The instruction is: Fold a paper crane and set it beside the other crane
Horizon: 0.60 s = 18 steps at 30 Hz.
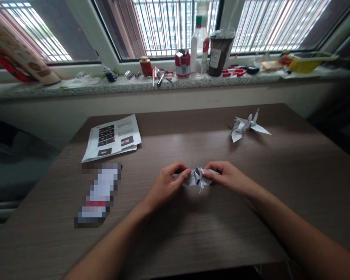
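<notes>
Between my two hands is a folded paper crane (197, 177), whitish with printed marks, held just over the middle of the table. My left hand (172, 179) pinches its left side with thumb and fingers. On the other side, my right hand (224, 175) grips the right wing, the thumb lying on top near the centre. Part of the paper is hidden under the fingers. A second paper crane (246, 125), finished in shape with spread wings, rests on the table farther back to the right.
Printed sheets (113, 138) lie at the table's back left, with a pixelated, phone-like object (100, 192) nearer me. Along the windowsill (105, 89) stand a red can (182, 64), a bottle (196, 46), a dark drink cup (219, 54) and a yellow basket (305, 64). The brown table (177, 241) spans the foreground.
</notes>
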### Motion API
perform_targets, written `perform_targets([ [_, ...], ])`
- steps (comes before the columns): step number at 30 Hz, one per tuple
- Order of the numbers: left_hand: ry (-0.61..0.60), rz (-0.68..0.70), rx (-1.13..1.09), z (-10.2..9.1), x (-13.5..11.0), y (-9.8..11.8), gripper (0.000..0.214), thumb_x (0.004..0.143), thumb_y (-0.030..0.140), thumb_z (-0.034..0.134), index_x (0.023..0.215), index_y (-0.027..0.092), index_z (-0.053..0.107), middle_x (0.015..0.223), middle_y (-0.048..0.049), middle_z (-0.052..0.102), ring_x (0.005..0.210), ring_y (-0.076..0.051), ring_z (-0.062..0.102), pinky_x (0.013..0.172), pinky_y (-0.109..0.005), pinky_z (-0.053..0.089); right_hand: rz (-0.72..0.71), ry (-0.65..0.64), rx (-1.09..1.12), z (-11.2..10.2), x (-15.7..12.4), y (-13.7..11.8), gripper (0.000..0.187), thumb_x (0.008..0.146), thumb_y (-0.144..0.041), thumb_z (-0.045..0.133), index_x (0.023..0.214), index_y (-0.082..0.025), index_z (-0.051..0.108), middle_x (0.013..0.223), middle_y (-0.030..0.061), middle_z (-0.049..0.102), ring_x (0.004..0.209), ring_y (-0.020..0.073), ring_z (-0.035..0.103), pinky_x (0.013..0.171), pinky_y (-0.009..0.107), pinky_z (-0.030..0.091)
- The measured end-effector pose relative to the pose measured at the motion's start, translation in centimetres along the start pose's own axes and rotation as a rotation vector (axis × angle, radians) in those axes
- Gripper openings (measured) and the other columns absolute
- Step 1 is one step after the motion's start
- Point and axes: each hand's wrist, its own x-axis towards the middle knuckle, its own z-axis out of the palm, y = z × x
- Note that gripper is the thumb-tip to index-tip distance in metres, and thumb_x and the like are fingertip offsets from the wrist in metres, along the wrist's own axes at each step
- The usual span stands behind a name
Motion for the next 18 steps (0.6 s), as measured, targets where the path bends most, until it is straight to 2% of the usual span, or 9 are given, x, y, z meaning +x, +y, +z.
perform_targets([
  [5,0.012,-0.052,-0.137,0.0,0.2,0.1,0.028,0.103,0.039,0.059,0.088,0.017,0.067,0.079,-0.0015,0.065,0.072,-0.016,0.060,0.062,-0.024,0.046,0.039,-0.018,0.023,-0.4,0.0,-0.4,0.037,0.095,-0.055,0.067,0.092,-0.018,0.072,0.079,0.0018,0.067,0.070,0.0147,0.057,0.063,0.027,0.045],
  [9,0.028,-0.039,-0.151,-0.3,0.3,0.0,0.028,0.102,0.039,0.061,0.087,0.017,0.067,0.078,-0.0017,0.064,0.071,-0.015,0.057,0.063,-0.024,0.045,0.031,-0.019,0.009,-0.9,-0.1,-0.6,0.036,0.096,-0.053,0.066,0.091,-0.018,0.072,0.079,0.0022,0.067,0.069,0.0144,0.057,0.063,0.027,0.044],
  [18,0.007,-0.106,-0.148,-0.5,0.3,0.3,0.028,0.102,0.038,0.059,0.085,0.016,0.065,0.078,-0.0004,0.060,0.071,-0.014,0.052,0.066,-0.024,0.041,0.058,-0.020,0.009,-1.3,-0.1,-0.9,0.038,0.093,-0.054,0.068,0.089,-0.017,0.071,0.077,0.0019,0.066,0.067,0.0137,0.057,0.061,0.026,0.045],
])
